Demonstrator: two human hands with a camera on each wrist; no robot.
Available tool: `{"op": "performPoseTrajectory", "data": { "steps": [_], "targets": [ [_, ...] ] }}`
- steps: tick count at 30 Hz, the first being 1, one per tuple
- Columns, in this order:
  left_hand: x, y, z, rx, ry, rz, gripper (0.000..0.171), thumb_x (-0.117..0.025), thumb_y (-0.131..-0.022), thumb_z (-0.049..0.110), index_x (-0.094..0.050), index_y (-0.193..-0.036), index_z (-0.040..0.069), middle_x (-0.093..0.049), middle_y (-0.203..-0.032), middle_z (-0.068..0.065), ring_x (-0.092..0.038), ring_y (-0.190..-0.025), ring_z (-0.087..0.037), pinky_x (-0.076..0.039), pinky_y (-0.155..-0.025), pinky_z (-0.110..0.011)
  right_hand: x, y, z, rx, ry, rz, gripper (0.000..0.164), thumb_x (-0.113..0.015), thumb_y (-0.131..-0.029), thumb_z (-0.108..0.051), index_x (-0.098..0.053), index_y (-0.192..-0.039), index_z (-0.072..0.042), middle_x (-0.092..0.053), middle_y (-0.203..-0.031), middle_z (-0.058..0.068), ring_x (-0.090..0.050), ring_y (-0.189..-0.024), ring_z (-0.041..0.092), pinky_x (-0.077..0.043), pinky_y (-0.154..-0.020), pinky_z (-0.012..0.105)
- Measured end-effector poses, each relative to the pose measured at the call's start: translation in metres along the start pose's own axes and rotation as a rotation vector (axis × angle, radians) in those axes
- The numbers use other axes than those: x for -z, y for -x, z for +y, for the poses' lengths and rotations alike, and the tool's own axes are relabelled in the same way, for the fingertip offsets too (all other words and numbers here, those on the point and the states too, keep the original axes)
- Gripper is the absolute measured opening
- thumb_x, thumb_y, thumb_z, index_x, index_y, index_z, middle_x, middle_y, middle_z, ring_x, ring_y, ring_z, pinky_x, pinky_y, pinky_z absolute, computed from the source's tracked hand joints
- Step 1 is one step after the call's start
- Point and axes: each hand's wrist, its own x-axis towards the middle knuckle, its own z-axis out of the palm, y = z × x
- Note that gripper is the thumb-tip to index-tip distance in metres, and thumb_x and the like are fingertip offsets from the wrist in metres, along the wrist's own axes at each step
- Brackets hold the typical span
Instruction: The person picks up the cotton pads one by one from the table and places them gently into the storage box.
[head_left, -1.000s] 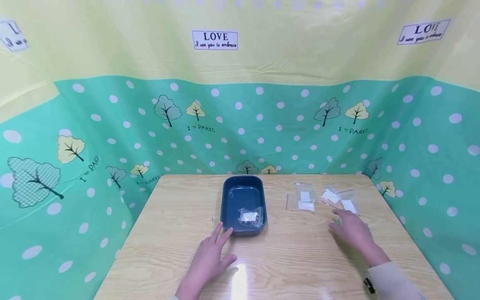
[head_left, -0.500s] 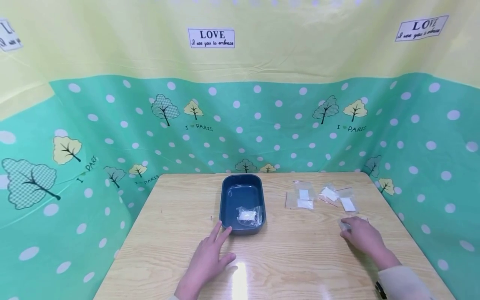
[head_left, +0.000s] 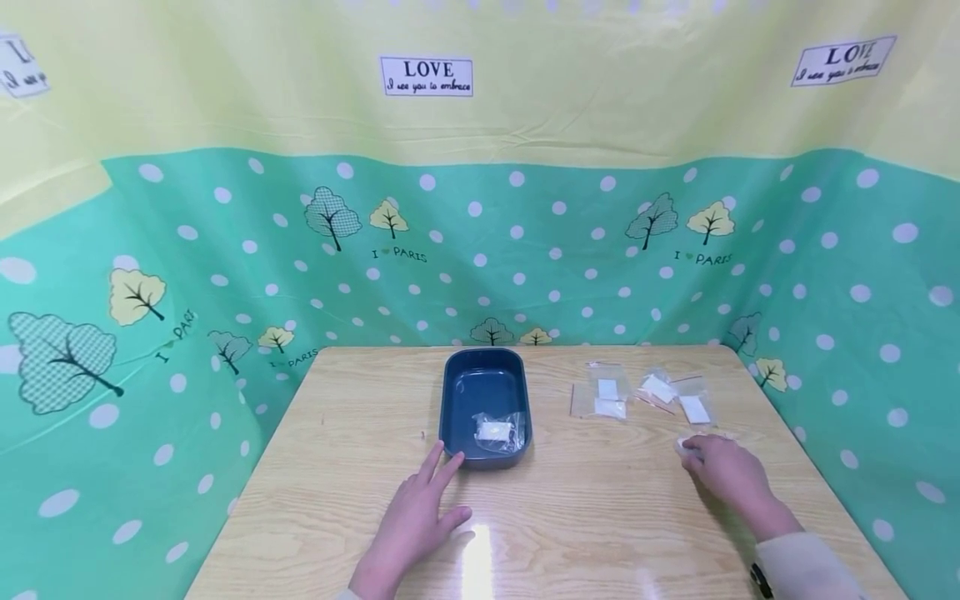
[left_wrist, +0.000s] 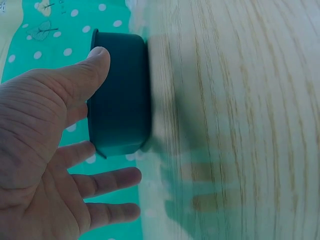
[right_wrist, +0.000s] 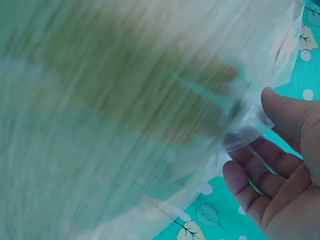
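My right hand [head_left: 731, 475] is low over the right side of the table, pinching a small clear zip bag [right_wrist: 245, 136] between thumb and fingers. Most of that bag is hidden behind the hand in the head view. At the near left corner of a dark blue rectangular dish [head_left: 491, 464], my left hand [head_left: 411, 527] has its fingers spread, with fingertips right at the rim. The left wrist view shows the thumb in front of the dish's side [left_wrist: 122, 95] and the other fingers straight. Inside the dish lies one clear bag [head_left: 495, 432] with a white label.
Beyond the right hand, several more clear bags with white labels lie flat: an overlapping pair [head_left: 609, 392], a crumpled one [head_left: 660, 388] and another [head_left: 694, 408]. The wooden table [head_left: 585, 517] is enclosed by a green and yellow curtain [head_left: 555, 208].
My right hand has moved slightly right and nearer, away from the flat bags, and now pinches a bag. The left hand stays at the dish.
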Motion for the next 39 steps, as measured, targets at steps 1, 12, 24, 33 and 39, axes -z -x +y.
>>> {"op": "performPoseTrajectory", "data": {
  "steps": [1,12,24,33,39],
  "targets": [
    [0.000,0.000,0.000,0.000,-0.001,0.000,0.082,-0.083,-0.091,0.044,-0.048,-0.162,0.021,-0.030,-0.175,-0.020,-0.060,-0.131,-0.057,-0.050,-0.110,-0.071,0.000,0.001,0.000,0.001,-0.008,0.016,0.036,-0.070,-0.102,-0.025,-0.073,-0.127,0.000,-0.069,-0.133,0.032,-0.062,-0.124,0.058,-0.054,-0.097,0.072],
    [-0.002,-0.001,-0.002,-0.010,-0.001,0.004,0.083,-0.083,-0.091,0.044,-0.047,-0.163,0.022,-0.029,-0.175,-0.020,-0.060,-0.130,-0.058,-0.050,-0.109,-0.073,0.013,0.008,-0.017,0.054,-0.159,0.306,0.029,-0.073,-0.102,-0.025,-0.079,-0.120,-0.004,-0.076,-0.119,0.027,-0.071,-0.109,0.051,-0.060,-0.084,0.065],
    [-0.004,0.000,-0.004,-0.004,0.001,-0.003,0.086,-0.083,-0.090,0.045,-0.045,-0.164,0.022,-0.027,-0.176,-0.019,-0.060,-0.129,-0.060,-0.051,-0.107,-0.075,0.017,0.002,-0.062,0.055,-0.534,0.350,0.033,-0.072,-0.105,-0.030,-0.078,-0.124,-0.005,-0.081,-0.115,0.016,-0.066,-0.088,0.005,-0.057,-0.070,0.017],
    [-0.005,0.000,-0.004,-0.013,0.006,0.000,0.086,-0.084,-0.090,0.044,-0.046,-0.163,0.020,-0.028,-0.176,-0.020,-0.062,-0.127,-0.057,-0.052,-0.105,-0.073,0.016,-0.002,-0.088,-0.082,-0.817,0.173,0.058,-0.067,-0.104,-0.051,-0.067,-0.143,-0.007,-0.067,-0.146,0.017,-0.059,-0.104,-0.008,-0.054,-0.087,0.008],
    [-0.005,0.000,-0.004,-0.012,0.014,0.000,0.086,-0.084,-0.090,0.043,-0.045,-0.163,0.020,-0.027,-0.176,-0.019,-0.062,-0.127,-0.057,-0.052,-0.105,-0.074,0.017,-0.007,-0.111,-0.099,-0.938,0.173,0.054,-0.069,-0.103,-0.047,-0.069,-0.140,-0.008,-0.072,-0.132,0.011,-0.065,-0.099,0.001,-0.060,-0.089,0.021]
  ]
}}
